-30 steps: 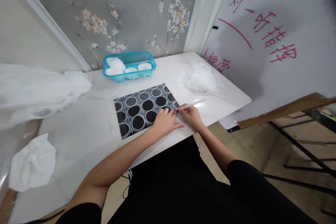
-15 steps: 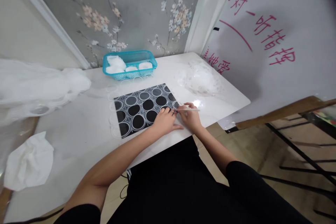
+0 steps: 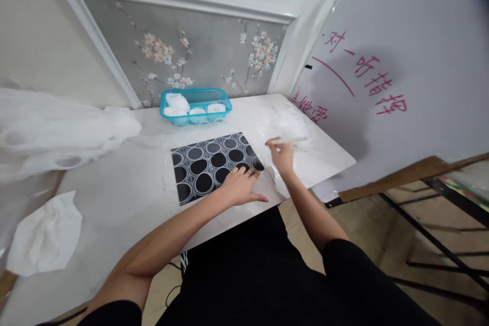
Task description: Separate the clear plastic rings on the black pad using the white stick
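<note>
A black sheet with rows of white-ringed circles (image 3: 206, 165) lies on the white table (image 3: 126, 198). My left hand (image 3: 239, 186) rests flat on the sheet's near right corner, fingers spread. My right hand (image 3: 281, 155) is raised just right of the sheet, fingers closed on a thin white pen-like tool (image 3: 292, 139) that points right. A clear film seems to hang below that hand. A heap of clear plastic pieces (image 3: 288, 125) lies just beyond it.
A turquoise basket (image 3: 195, 106) with white round pieces stands at the back of the table. White crumpled plastic (image 3: 57, 130) fills the left side, and a white cloth (image 3: 46, 239) lies near left. A whiteboard with red writing (image 3: 382, 76) leans at the right.
My right hand lifted off the sheet's right edge and moved up and right with the tool. The left hand stayed on the sheet. The view tilted upward.
</note>
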A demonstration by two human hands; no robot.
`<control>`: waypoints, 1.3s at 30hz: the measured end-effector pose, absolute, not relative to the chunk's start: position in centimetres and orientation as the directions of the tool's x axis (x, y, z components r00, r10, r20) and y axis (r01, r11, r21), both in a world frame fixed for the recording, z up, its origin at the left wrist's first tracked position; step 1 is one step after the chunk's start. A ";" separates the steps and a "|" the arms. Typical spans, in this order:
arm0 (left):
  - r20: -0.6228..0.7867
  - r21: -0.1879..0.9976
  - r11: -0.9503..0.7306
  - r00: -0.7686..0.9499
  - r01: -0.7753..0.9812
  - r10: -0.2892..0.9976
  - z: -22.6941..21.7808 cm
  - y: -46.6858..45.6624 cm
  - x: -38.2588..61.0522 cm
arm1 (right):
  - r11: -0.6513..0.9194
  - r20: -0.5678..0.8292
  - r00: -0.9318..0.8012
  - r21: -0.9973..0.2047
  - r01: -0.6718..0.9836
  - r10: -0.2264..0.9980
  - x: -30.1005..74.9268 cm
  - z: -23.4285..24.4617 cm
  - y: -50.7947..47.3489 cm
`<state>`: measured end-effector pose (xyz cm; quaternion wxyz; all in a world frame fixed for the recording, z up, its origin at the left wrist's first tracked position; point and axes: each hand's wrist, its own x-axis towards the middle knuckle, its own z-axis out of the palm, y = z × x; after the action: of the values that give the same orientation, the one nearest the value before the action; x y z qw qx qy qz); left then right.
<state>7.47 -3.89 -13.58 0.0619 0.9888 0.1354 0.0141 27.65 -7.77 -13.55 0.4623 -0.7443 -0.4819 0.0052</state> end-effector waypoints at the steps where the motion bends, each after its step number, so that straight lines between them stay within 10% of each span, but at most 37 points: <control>1: 0.020 0.124 -0.952 0.959 0.279 0.284 -13.4 -4.0 6.7 | -0.067 0.389 0.500 -0.735 0.675 0.774 25.8 -14.4 -8.3; 21: 0.134 0.035 -0.976 0.967 0.215 0.218 -16.1 -3.2 1.9 | -0.027 0.239 0.379 -0.816 0.578 0.894 18.8 -17.2 -10.7; 31: 0.105 0.111 -0.967 0.965 0.228 0.239 -15.4 -2.8 1.8 | 0.029 0.424 0.138 -0.366 0.930 0.895 17.9 -18.2 -11.2; 39: 0.114 0.045 -0.974 0.968 0.221 0.225 -16.1 -3.6 2.2 | -0.016 0.365 0.304 -0.616 0.788 0.880 18.3 -17.9 -10.9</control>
<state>2.16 -3.58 -16.05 0.0159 0.9918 0.1124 0.0590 18.34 -10.92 -17.94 0.3838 -0.7104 -0.5869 0.0600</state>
